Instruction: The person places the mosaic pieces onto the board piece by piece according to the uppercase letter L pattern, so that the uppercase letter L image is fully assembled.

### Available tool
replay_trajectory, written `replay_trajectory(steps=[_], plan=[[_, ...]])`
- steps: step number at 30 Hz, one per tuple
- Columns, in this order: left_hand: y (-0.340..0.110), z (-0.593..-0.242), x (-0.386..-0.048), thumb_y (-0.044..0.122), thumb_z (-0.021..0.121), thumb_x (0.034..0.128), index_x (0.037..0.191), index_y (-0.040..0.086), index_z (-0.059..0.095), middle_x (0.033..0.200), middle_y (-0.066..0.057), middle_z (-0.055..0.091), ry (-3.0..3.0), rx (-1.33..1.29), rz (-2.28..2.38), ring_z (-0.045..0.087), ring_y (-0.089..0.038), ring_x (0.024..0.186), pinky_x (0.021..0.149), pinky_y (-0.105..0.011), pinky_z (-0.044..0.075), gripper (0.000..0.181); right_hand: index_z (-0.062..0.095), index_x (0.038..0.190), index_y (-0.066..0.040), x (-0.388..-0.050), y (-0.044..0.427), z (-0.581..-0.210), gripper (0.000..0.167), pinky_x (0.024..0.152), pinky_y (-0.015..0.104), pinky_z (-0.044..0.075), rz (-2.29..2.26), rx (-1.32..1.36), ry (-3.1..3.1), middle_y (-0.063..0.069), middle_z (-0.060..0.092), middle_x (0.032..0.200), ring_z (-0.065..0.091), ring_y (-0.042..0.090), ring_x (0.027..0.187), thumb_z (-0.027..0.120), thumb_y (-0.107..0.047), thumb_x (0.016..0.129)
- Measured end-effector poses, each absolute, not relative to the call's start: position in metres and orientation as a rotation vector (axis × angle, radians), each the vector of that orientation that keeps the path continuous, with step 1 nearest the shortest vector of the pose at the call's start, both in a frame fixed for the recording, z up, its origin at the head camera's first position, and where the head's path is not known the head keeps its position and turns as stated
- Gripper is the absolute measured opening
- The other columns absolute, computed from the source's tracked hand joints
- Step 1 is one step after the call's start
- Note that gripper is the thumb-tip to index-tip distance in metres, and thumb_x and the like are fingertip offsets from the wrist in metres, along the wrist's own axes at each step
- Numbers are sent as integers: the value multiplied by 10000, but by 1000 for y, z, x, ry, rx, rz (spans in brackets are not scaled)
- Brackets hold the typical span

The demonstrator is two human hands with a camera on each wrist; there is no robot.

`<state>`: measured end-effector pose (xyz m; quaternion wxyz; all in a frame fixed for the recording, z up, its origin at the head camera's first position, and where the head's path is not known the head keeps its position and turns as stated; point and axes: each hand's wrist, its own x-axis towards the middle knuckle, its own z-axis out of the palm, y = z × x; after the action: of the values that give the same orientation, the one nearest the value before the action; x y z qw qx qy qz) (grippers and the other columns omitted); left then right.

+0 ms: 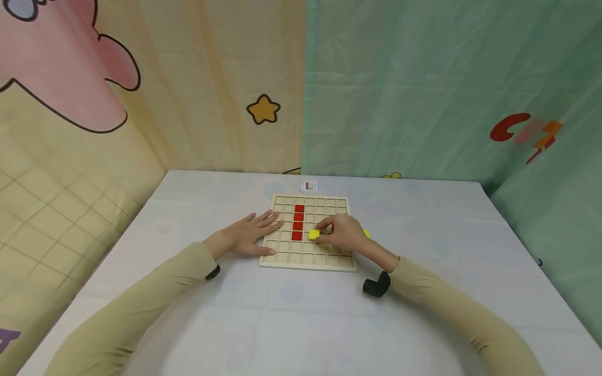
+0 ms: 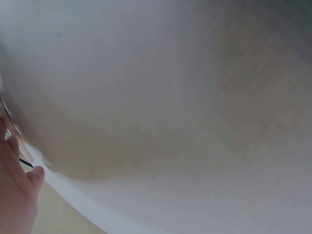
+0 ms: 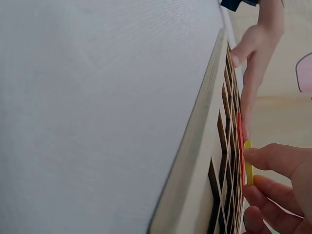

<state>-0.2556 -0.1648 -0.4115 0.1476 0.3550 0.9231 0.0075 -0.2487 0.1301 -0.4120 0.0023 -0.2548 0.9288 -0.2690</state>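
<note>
A wooden grid board [image 1: 291,259] lies flat on the table, with a column of red square tiles [image 1: 298,222] set in its cells. Between thumb and fingers my right hand [image 1: 345,232] pinches a yellow square tile [image 1: 314,235] over the board, a little right of the red column. In the right wrist view that yellow tile [image 3: 249,163] appears edge-on, close to the grid. My left hand [image 1: 249,234] rests with spread, straight fingers on the board's left edge. The left wrist view catches only part of the left hand [image 2: 19,185].
A small printed grid card [image 1: 309,186] lies just behind the board. Another yellow piece [image 1: 367,234] shows partly behind my right wrist. The white-covered table [image 1: 291,324] meets curtains at the back. Black straps with camera mounts [image 1: 376,285] sit at the wrists.
</note>
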Motion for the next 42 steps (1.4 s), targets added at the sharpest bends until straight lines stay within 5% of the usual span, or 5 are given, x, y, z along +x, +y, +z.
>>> replay_trajectory(steps=[42], plan=[[-167, -416, -258, 651, 435, 910, 1558, 249, 87, 1638, -45, 0, 2657, 1012, 0, -6, -271, 1512, 1178, -589, 89, 838, 757, 1012, -127, -254, 135, -406, 282, 547, 224, 427, -915, -745, 2855, 13, 742, 951, 537, 82, 613, 801, -279, 778]])
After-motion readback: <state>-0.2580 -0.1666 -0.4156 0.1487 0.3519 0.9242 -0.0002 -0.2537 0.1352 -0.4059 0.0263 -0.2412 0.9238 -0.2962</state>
